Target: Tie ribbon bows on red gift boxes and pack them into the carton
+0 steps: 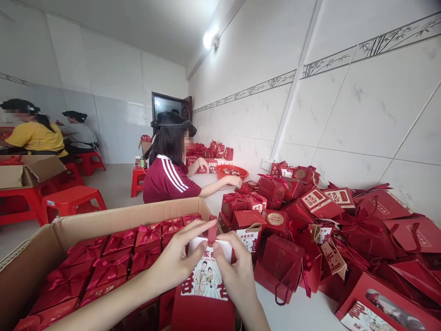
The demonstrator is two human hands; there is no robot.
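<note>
A red gift box (203, 310) with a white panel showing a cartoon wedding couple is held upright in front of me. My left hand (182, 255) grips its top left side, with the thumb on the printed panel and the index finger reaching to a short red ribbon loop (212, 230) at the top. On the other side, my right hand (236, 266) pinches the top right edge, its thumb beside the left one. The back of the box is hidden. Below my left arm stands an open cardboard carton (134, 210) holding rows of red boxes (110, 269) tied with bows.
Red gift boxes and bags (365, 234) are heaped along the wall on the right of the white table (279, 308). A co-worker (168, 172) sits ahead, reaching towards the pile near a red basket (232, 173). Red stools (74, 200) and two more people are at left.
</note>
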